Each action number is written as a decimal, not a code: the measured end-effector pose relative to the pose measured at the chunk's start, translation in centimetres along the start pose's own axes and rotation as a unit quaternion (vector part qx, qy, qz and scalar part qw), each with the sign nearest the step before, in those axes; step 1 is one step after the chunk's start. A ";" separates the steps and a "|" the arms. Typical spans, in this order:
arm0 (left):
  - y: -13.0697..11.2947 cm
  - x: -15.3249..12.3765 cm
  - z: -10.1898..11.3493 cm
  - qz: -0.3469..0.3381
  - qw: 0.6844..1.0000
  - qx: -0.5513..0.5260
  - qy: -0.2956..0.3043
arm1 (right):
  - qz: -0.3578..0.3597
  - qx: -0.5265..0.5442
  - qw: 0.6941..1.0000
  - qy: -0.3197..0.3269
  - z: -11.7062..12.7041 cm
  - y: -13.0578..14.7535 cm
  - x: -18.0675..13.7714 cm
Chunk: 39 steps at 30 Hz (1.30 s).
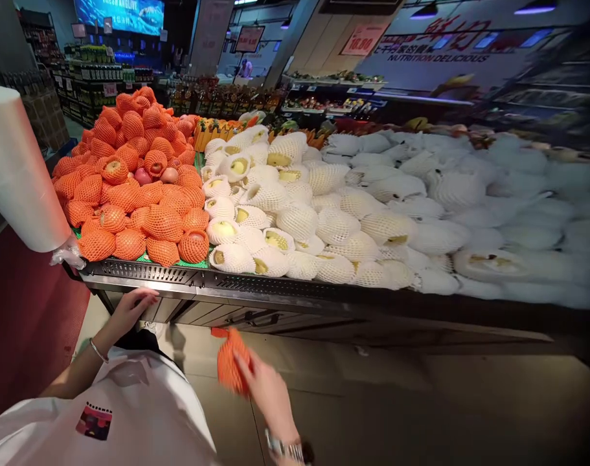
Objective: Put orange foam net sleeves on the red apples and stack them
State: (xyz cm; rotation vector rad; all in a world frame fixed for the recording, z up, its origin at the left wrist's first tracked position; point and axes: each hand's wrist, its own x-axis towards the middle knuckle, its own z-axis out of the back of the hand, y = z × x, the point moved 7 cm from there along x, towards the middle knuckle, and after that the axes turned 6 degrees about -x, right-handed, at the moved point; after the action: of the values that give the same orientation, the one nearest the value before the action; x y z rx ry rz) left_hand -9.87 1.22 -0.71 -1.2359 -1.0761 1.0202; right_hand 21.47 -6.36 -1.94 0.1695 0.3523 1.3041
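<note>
Right hand [269, 386] grips an orange-netted fruit [232, 366], probably sleeved against bruising, by its side above the floor [204, 388] before the bench [139, 283], while the left hand [129, 310], loosely spread, holds nothing visible near the bench's edge.

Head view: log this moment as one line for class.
right hand: holding orange foam net, contents unclear | left hand: near stand, holding nothing visible | on stand: orange-netted pile, white-netted pile to its right
</note>
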 end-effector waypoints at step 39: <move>-3.0 6.0 0.0 0.042 0.936 -0.346 0.049 | 0.253 0.562 0.785 -0.059 0.9 18.8 7.5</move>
State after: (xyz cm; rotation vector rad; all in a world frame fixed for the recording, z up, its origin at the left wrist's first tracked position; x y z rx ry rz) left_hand -8.62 6.83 2.71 -1.8885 -1.3676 0.6360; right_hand 6.32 5.79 3.71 1.4405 1.0030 1.4360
